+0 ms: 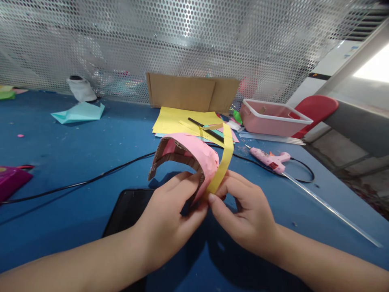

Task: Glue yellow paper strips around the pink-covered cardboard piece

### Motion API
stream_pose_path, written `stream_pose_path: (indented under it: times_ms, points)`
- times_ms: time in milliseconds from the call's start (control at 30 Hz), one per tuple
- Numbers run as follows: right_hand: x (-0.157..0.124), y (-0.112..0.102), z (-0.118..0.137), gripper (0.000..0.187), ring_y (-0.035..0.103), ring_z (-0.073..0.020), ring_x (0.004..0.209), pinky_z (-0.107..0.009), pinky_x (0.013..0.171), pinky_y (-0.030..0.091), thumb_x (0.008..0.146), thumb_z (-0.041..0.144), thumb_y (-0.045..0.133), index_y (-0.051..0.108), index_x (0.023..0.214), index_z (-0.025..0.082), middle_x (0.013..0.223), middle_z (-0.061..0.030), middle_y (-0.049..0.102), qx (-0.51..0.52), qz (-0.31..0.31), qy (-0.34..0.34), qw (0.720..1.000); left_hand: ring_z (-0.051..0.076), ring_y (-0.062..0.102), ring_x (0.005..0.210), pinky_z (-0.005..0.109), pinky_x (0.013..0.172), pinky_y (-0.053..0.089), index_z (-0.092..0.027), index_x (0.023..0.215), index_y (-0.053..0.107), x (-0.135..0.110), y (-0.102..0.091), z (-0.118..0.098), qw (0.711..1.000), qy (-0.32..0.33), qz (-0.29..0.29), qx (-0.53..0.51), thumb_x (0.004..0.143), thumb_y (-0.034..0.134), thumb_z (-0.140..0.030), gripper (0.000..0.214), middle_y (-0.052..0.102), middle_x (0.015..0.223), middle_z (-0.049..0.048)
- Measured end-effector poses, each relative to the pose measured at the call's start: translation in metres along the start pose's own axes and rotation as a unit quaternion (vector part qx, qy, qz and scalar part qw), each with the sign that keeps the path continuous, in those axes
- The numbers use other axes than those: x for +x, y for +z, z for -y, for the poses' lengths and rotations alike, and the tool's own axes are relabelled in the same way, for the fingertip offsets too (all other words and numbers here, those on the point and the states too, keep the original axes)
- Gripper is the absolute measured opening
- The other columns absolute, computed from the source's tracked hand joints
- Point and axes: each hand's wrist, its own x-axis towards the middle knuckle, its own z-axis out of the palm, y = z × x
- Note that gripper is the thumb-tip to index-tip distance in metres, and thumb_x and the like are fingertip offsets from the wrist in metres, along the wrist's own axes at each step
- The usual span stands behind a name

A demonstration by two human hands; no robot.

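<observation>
My left hand is closed on a curved cardboard piece covered outside with pink paper; its brown corrugated inner side shows. At the near end of this arch, my right hand pinches a yellow paper strip between thumb and fingers. The strip's lower end lies against the pink surface, while its free length rises and bends over at the top. My fingertips almost meet at that spot. Below my left forearm a black flat device lies on the blue table, partly covered.
A pink glue gun with a long clear glue stick lies to the right. Behind are yellow sheets, scissors, a cardboard panel and a pink basket. A black cable crosses the table.
</observation>
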Motion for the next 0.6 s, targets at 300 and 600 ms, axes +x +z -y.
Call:
stream_pose_path:
  times_ms: [300, 600]
  points:
    - [0.000, 0.000, 0.000, 0.018, 0.053, -0.0108, 0.061, -0.024, 0.056, 0.046, 0.079, 0.012, 0.054, 0.049, 0.063, 0.019, 0.065, -0.0005, 0.056, 0.007, 0.003, -0.002, 1.000, 0.011, 0.054, 0.070, 0.021, 0.065, 0.045, -0.019, 0.076, 0.052, 0.001, 0.000, 0.000, 1.000, -0.004, 0.000, 0.000, 0.081, 0.058, -0.009, 0.012, 0.058, 0.079, -0.0011]
    - [0.002, -0.009, -0.006, 0.011, 0.057, -0.0113, 0.072, -0.028, 0.072, 0.051, 0.087, 0.014, 0.054, 0.060, 0.078, 0.018, 0.074, -0.0011, 0.060, 0.045, -0.012, -0.016, 0.999, 0.012, 0.059, 0.060, 0.022, 0.054, 0.049, -0.018, 0.074, 0.057, 0.007, -0.012, -0.008, 0.979, -0.146, -0.014, -0.138, 0.080, 0.068, -0.027, 0.015, 0.058, 0.065, -0.0037]
